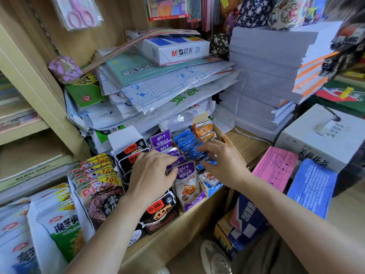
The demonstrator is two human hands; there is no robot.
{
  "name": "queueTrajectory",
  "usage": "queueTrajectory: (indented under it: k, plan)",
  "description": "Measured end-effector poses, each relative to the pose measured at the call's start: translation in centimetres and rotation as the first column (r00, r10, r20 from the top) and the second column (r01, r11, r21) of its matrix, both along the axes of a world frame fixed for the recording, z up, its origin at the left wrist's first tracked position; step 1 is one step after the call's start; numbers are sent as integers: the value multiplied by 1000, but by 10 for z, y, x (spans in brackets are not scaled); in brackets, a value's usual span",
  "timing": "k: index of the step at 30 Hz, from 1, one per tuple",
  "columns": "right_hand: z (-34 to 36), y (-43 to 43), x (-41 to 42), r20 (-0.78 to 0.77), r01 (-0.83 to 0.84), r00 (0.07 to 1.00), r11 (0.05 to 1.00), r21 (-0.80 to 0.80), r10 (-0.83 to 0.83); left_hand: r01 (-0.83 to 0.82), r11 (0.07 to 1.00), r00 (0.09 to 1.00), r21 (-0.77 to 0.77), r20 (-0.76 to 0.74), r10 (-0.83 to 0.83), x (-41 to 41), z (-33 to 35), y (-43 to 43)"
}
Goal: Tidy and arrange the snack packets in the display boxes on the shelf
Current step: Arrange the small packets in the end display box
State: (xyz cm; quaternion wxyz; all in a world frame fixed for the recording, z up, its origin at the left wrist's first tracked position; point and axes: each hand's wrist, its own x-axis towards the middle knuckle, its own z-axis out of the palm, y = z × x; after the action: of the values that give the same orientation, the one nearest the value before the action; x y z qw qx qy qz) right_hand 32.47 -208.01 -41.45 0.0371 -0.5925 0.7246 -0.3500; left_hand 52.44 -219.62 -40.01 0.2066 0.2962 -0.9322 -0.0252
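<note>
Roughly half done, I'd judge: left hand [152,171] fingers clamp the purple packets [184,173], right hand [223,161] fingers spread on jumbled blue packets [185,141] at 1 o'clock, unstraightened.

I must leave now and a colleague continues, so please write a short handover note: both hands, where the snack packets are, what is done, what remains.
Left hand: fingers curl over the front purple packets in their purple box.
Right hand: fingers spread, resting on the blue packets.
Orange packets stand at the back right; black packets sit left of the purple ones.
Done: purple row stands mostly upright.
To do: blue packets lie jumbled; straighten them.
</note>
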Motion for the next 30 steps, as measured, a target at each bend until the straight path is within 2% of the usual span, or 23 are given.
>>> queueTrajectory:
  k: [2,5,7,11,17,21,25,27,30]
  plan:
    - [-3,-1,6,-6,-108,994,994,18,108,-52,997,998,-62,16,53,-3,3,-7]
    - [-9,-4,14,-109,-214,969,974,72,221,-152,981,978,-124,122,167,-8,8,-20]
    - [-12,-5,15,-146,-206,965,974,93,218,-172,979,966,-106,175,189,-9,8,-24]
    - [-12,-6,13,-146,-193,968,978,77,203,-143,987,974,-75,168,154,-7,6,-22]
    - [-12,-8,13,-96,-189,976,979,70,195,-154,986,967,-66,194,164,-4,8,-21]
    - [-4,-6,1,-27,-60,998,998,-22,59,-104,994,994,-24,17,104,2,13,-15]
    - [3,0,-20,-1,65,998,996,-66,-66,72,991,996,110,-61,-65,7,12,1]
    - [4,6,-29,21,75,997,997,6,-76,125,985,992,122,-40,-121,8,9,12]
    - [4,20,-39,54,5,998,983,184,-16,111,991,993,81,20,-113,5,9,18]
